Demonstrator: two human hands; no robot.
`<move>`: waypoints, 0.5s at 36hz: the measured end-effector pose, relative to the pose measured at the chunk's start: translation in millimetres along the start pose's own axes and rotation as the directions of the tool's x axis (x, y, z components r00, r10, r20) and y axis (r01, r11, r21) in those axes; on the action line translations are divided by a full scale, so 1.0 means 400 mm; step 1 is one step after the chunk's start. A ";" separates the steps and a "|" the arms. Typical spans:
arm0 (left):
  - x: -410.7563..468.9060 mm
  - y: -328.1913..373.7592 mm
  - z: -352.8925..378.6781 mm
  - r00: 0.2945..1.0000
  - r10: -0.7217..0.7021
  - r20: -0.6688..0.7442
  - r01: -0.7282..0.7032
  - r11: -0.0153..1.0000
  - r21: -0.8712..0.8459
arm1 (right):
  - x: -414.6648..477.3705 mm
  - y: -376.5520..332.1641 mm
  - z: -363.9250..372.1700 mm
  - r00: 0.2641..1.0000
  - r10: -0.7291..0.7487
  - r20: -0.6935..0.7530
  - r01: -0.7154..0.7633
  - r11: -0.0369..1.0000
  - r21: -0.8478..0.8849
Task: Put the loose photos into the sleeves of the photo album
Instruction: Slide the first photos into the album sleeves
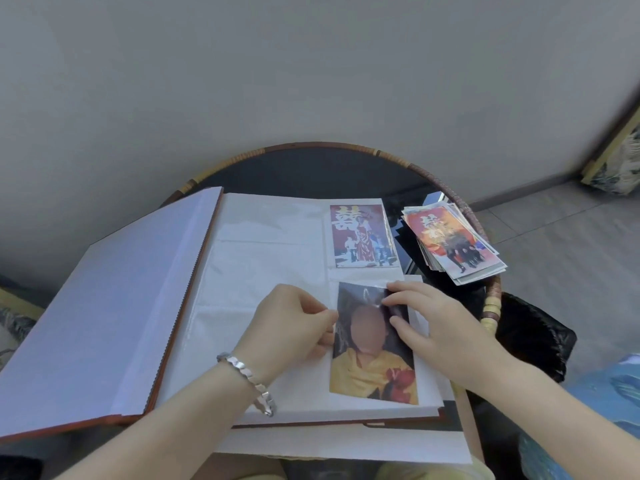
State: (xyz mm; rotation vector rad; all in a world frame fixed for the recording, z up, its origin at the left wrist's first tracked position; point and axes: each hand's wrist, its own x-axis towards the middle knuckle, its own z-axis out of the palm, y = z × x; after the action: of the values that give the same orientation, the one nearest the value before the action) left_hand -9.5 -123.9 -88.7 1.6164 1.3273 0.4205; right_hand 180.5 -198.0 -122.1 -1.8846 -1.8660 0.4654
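A silver bracelet (258,380) circles the wrist at the bottom centre of the frame, just behind the left hand (294,318). That hand's grip is closed: its curled thumb and forefinger pinch at the left edge of the portrait photo (374,362), which lies lower right of centre on the right-hand page of the photo album (270,258). The top of the photo sits under glossy clear film, and its lower part, yellow and red, lies bare on the page.

The right hand (440,323) comes in from the lower right. Its fingers bend over the photo's upper right corner and its thumb lies on the photo's face. Whether this grip pinches or only presses, I cannot tell.

Above it on the same page, a sleeve holds a red photo (362,237). The album's cover (114,292) stands tilted up at the left.

A stack of loose photos (453,245), with a red and orange one on top, lies just right of the album near the woven rim of the round bench (311,168). A white sheet (346,443) pokes out from under the album's near edge. A black bag (535,336) sits at the right, beyond the rim.
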 end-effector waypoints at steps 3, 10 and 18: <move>-0.003 0.009 -0.007 0.989 -0.065 0.131 0.071 0.997 -0.039 | 0.003 0.000 0.001 1.000 -0.001 -0.007 0.001 1.000 0.005; -0.012 0.006 -0.004 0.984 -0.058 0.167 0.037 0.991 0.128 | 0.000 0.002 0.007 1.000 -0.007 -0.023 0.007 1.000 0.010; -0.012 0.008 -0.008 0.966 -0.154 0.206 0.163 0.986 -0.025 | -0.004 -0.004 0.016 0.997 0.060 -0.038 -0.058 0.997 0.045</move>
State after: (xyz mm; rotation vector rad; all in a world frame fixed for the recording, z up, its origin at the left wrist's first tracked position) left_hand -11.7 -126.7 -83.1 1.4640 1.2720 0.1798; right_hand 175.7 -199.2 -126.8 -1.9106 -1.7654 0.4810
